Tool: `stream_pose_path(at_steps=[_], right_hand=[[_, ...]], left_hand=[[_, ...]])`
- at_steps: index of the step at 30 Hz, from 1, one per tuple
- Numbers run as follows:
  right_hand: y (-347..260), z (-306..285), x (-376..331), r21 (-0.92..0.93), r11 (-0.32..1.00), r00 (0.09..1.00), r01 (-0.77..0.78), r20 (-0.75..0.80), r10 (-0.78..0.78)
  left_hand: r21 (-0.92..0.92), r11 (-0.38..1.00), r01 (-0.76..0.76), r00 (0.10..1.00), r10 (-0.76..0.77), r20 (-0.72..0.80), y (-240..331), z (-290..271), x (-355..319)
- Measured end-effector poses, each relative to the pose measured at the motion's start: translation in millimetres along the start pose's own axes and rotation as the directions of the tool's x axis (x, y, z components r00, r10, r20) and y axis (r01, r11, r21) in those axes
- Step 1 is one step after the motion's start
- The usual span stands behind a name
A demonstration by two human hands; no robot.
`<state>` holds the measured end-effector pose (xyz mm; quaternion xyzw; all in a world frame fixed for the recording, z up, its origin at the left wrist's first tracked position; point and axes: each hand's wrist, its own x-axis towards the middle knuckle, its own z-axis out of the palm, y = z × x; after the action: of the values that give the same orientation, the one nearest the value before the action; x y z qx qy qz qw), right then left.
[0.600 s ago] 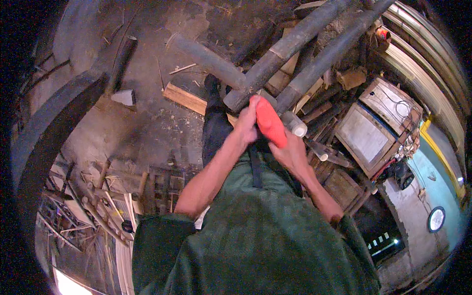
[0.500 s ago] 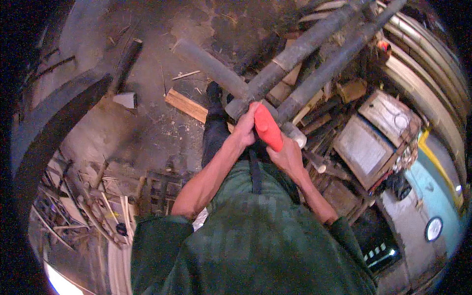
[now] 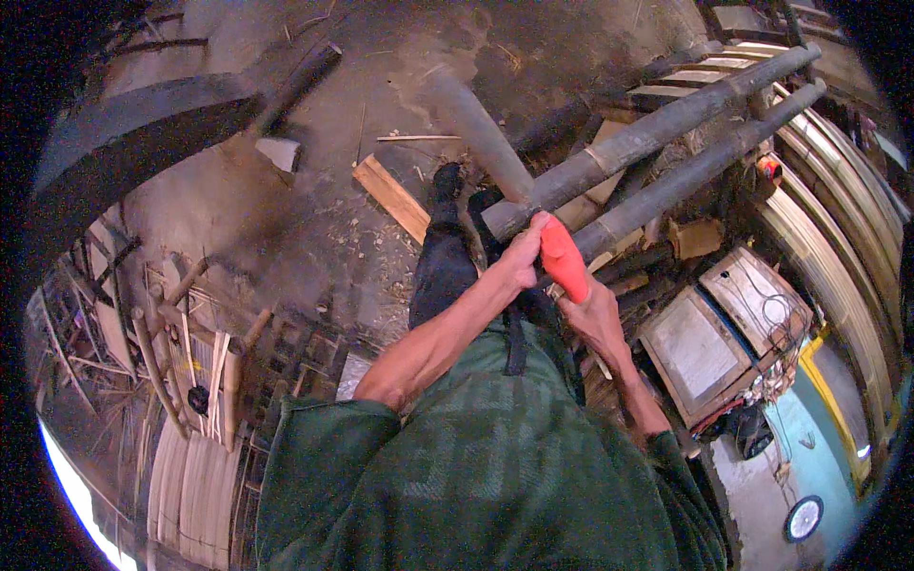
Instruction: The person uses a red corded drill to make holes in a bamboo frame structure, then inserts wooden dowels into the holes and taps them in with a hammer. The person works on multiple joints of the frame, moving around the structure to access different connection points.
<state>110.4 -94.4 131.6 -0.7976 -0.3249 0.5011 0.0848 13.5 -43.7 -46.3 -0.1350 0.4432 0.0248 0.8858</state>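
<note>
Between my two hands is a bright red-orange, long, smooth-looking thing; its exact kind I cannot make out. My left hand is closed at its upper end, thumb along the edge. The lower end sits in the closed fingers of my right hand. Just beyond my hands lies the near end of a thick dark bamboo pole, and the red thing is close to it. A second bamboo pole runs beside the first. Another dark pole meets the joint from the far left.
A wooden plank and wood chips lie on the floor by my leg. To the right stand a wooden box with pale panels and a turquoise surface. Long strips are stacked far right; a curved dark beam is at left.
My view has shifted, so my hands and the poles appear farther right. The red thing stays in both hands, and the near pole's end shows more plainly.
</note>
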Motion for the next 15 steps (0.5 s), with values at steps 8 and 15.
stream_pose_path(at_steps=[8, 15], right_hand=[[3, -3, -16, 0.038, 0.999, 0.999, 0.032, -0.034, -0.031], [-7, -52, -132, 0.107, 0.98, 0.973, -0.17, -0.138, 0.183]], left_hand=[[0.068, 0.997, -0.024, 0.992, 0.032, -0.123, -5, 27, -31], [0.405, 0.912, -0.068, 0.989, 0.008, 0.149, -50, 97, -113]])
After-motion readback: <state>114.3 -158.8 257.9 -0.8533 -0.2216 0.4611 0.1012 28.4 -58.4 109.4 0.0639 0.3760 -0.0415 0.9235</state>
